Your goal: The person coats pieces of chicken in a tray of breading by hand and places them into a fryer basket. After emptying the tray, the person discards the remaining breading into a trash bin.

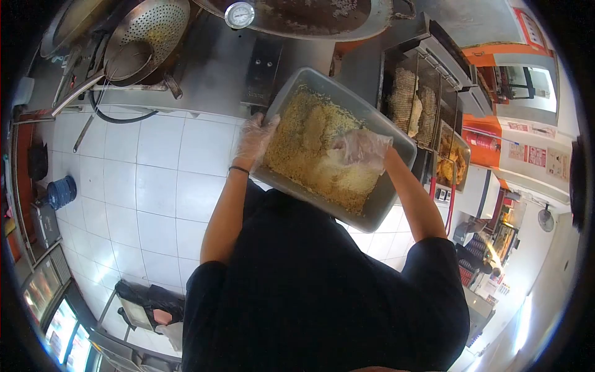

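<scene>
A grey plastic tub (pixel 304 197) of golden breadcrumbs (pixel 290 146) is tilted in front of my body. My left hand (pixel 256 139), in a clear plastic glove, is closed on the tub's left wall. Inside the tub, my gloved right hand (pixel 364 149) reaches down into the crumbs from the right. Its fingers look bunched together, and whatever they hold is hidden by the glove and crumbs. A crumb-covered elongated piece (pixel 315 127) lies to the left of my right hand. Paler crumbs spread just below that hand.
Fryer baskets (pixel 404 99) with food in them stand right of the tub, beside a tray of fried pieces (pixel 451 162). A large pan (pixel 297 18) with a dial thermometer (pixel 239 15) is ahead. A perforated strainer (pixel 152 34) sits at upper left, above the tiled floor (pixel 158 167).
</scene>
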`<state>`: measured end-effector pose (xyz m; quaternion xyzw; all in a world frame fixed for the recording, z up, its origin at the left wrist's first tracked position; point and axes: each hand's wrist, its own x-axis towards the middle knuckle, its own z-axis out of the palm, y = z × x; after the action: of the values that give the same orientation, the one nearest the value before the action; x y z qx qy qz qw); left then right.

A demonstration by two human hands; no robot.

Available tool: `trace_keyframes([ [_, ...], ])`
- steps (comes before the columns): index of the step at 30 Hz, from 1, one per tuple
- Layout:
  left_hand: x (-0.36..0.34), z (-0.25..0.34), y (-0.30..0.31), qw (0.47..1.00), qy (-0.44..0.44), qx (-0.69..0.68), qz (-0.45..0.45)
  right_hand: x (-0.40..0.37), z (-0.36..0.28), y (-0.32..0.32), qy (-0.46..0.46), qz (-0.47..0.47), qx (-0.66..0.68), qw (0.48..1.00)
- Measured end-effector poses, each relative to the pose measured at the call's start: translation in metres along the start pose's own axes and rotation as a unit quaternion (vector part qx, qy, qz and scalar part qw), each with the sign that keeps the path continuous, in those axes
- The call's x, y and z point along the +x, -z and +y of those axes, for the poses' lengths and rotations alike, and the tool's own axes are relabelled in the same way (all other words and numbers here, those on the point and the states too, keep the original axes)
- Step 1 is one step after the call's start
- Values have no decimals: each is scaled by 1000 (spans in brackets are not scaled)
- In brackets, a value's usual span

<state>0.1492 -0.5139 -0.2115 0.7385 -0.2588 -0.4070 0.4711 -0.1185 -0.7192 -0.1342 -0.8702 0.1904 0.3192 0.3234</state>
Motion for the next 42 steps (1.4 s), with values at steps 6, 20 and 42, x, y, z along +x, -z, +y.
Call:
trace_keyframes([
  [6,3,-4,0,1000,6,25,2,38,-28,62,-51,-16,8,999],
  [20,2,8,8,997,40,49,-37,148,6,33,-203,-62,-161,964],
  [42,19,-31,-15,992,28,121,-26,33,70,-3,29,460,-887,14],
])
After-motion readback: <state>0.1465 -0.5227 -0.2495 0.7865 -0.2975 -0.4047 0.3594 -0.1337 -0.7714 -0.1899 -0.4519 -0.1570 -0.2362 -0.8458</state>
